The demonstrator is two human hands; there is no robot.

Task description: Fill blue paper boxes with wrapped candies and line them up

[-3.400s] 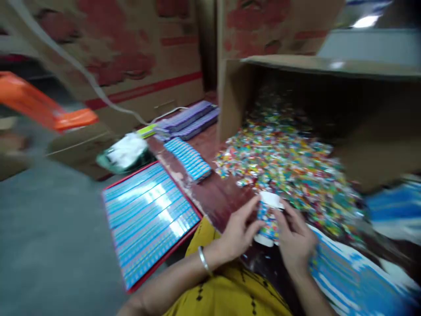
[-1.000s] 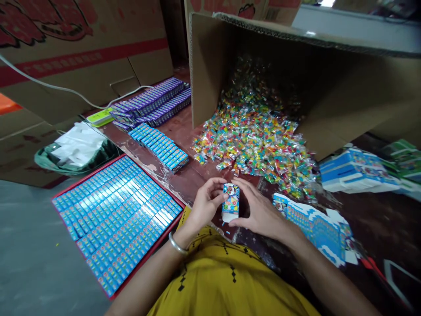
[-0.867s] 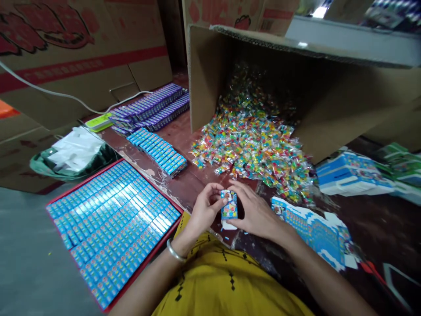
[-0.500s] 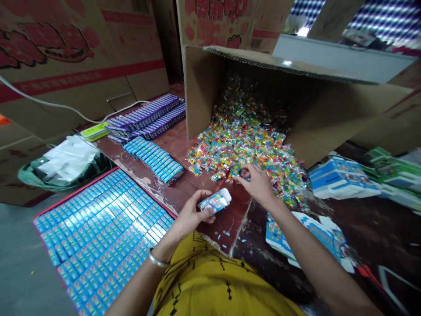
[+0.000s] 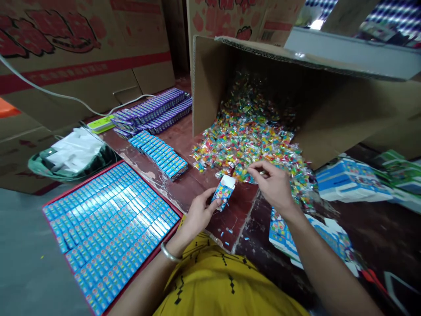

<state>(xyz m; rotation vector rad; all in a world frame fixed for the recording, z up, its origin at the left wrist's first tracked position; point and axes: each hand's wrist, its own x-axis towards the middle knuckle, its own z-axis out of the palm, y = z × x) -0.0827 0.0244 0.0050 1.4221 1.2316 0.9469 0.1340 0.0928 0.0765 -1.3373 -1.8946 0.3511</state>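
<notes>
My left hand (image 5: 199,213) grips a small blue printed box (image 5: 223,192), tilted, with its white end flap open and pointing up. My right hand (image 5: 272,184) hovers just right of it, fingers pinched on a small candy packet from the heap of colourful wrapped candy packets (image 5: 250,140). That heap spills out of a big cardboard carton (image 5: 315,101) lying on its side on the dark red table (image 5: 197,184).
A red tray (image 5: 108,219) packed with blue boxes sits at my left. A row of blue boxes (image 5: 159,153) and rows of purple boxes (image 5: 154,109) lie behind it. Flat unfolded box blanks (image 5: 329,232) lie under my right arm, more stacks (image 5: 351,180) at right. A green bag (image 5: 72,158) holds white scraps.
Both hands held the box together a second ago. My right hand then reached into the candy heap and has come back toward the box, which my left hand has tipped open-end up.
</notes>
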